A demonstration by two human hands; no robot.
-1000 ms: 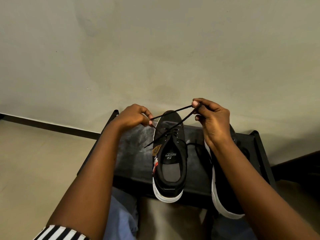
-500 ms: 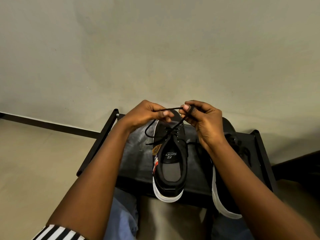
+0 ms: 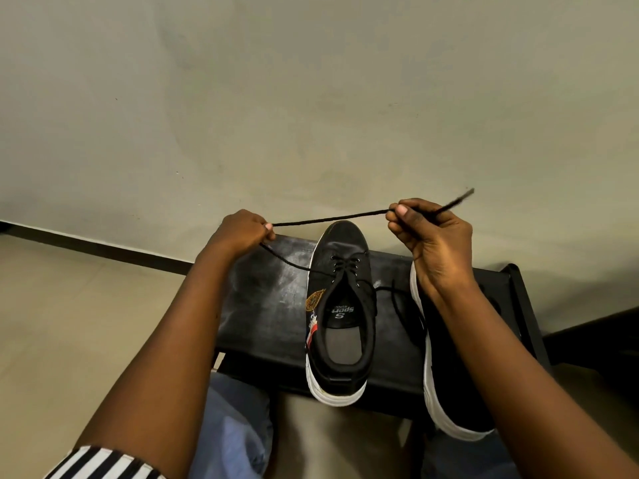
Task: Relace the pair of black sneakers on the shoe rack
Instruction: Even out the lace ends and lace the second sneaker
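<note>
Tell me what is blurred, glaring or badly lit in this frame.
Head view: the lace tip beyond the right hand is motion-smeared, the lace stretched to the left hand is sharp; the rack top left of the sneaker shows a pale sheen or scuffing; light is soft and dim.

The light is soft and rather dim, with a warm, greenish tone on the wall (image 3: 311,81). The dark top of the shoe rack (image 3: 273,292) shows a pale sheen on its left part, so light falls from above. A soft shadow lies on the wall to the right of the rack. The free end of the lace (image 3: 461,197), beyond the right hand (image 3: 435,243), is blurred. Near the lower edge the forearms look stretched by the wide lens.
</note>
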